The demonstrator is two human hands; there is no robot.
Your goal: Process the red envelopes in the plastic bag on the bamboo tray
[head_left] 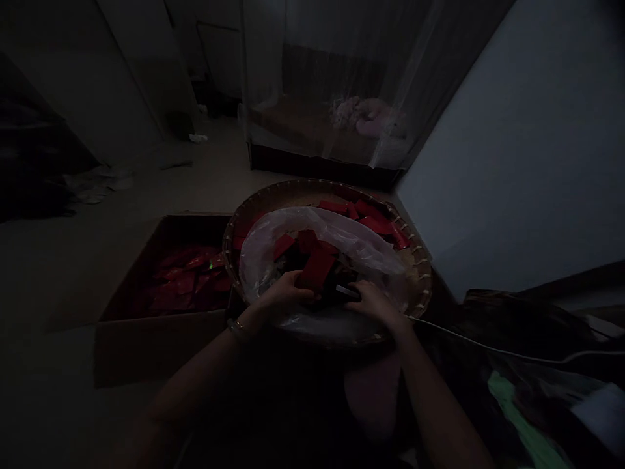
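Centre frame, the nearer left hand [286,293] grips the red packet [317,267], its long axis slanting up and right from those fingers, as the right hand [374,301] curls beside a pale strip [347,291], its grip unclear.

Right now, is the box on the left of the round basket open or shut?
Open: the box has its top uncovered, and red packets show inside.

"What is the person wearing?"
"A thin, pale, ring-shaped bracelet [239,329] is circling the left wrist [252,317]; dimness is hiding its material."
"And the arms?"
"Both forearms [434,391] are showing bare, tapering toward the wrists."
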